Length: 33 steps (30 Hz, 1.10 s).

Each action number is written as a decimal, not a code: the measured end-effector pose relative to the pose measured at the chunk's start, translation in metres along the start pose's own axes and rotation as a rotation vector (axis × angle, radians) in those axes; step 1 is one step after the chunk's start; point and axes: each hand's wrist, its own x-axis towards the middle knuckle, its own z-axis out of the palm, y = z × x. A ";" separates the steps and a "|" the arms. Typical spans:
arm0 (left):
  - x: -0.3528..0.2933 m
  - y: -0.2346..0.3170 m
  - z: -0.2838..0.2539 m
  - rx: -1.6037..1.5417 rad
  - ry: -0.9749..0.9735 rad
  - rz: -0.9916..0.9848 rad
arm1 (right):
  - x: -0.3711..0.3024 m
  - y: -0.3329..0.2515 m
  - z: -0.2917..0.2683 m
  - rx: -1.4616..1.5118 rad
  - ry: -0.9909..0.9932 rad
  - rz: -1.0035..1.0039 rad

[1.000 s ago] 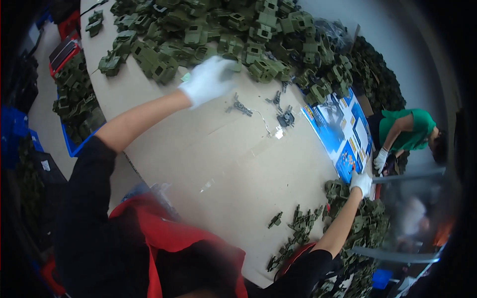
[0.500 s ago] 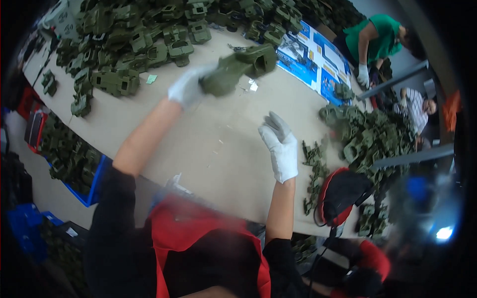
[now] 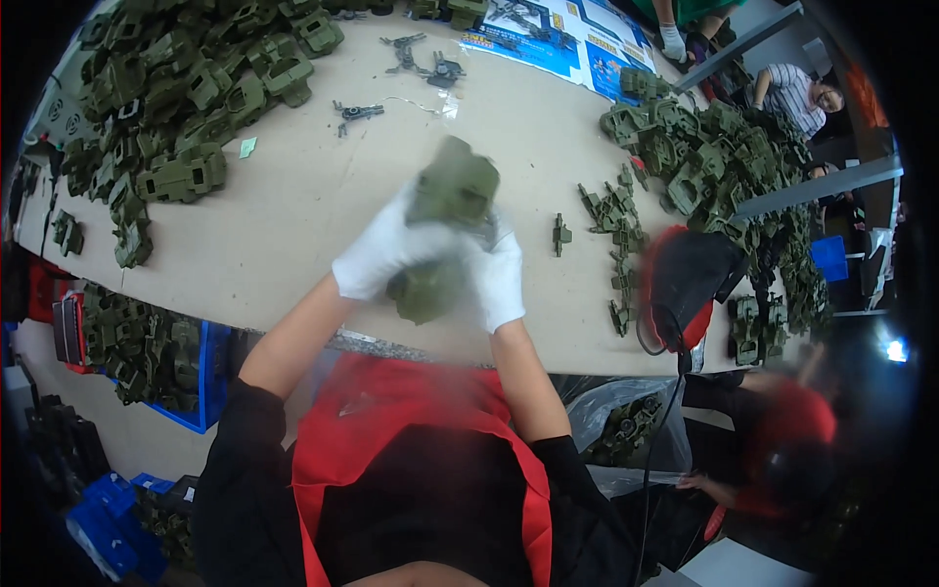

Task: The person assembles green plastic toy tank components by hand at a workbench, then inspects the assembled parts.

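Close in front of me, both white-gloved hands are wrapped round an olive-green plastic vehicle-shaped shell [image 3: 458, 181], which is smeared by motion. My left hand [image 3: 381, 249] grips its left side, fingers closed and partly hidden behind the green plastic. On the other side my right hand [image 3: 497, 269] is closed against it, its fingertips hidden. More green plastic [image 3: 430, 291] shows below the gloves; whether it belongs to the same shell I cannot tell. A small green part [image 3: 560, 235] lies on the table right of my right hand.
Green shells are heaped at the far left [image 3: 196, 88] and right [image 3: 724, 166]. Small dark parts [image 3: 357, 112] lie beyond my hands. A black-and-red bag-like object [image 3: 690, 284] rests at right, its cable hanging over the edge. Blue bin [image 3: 207, 377] at left; co-workers at right.
My left hand has brought the green shell nearer to me. My right hand, open and empty before, has closed on it. The view has shifted, showing small dark parts on the table.
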 end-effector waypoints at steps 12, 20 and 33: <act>0.024 0.031 0.021 0.471 -0.644 -0.553 | -0.010 -0.087 -0.063 -1.181 -0.701 -0.221; 0.014 -0.028 0.008 -0.078 -0.161 -0.140 | -0.018 -0.006 -0.061 -0.417 0.058 0.192; 0.031 -0.012 0.024 0.230 -0.127 -0.053 | -0.006 0.012 -0.063 -0.725 -0.198 0.092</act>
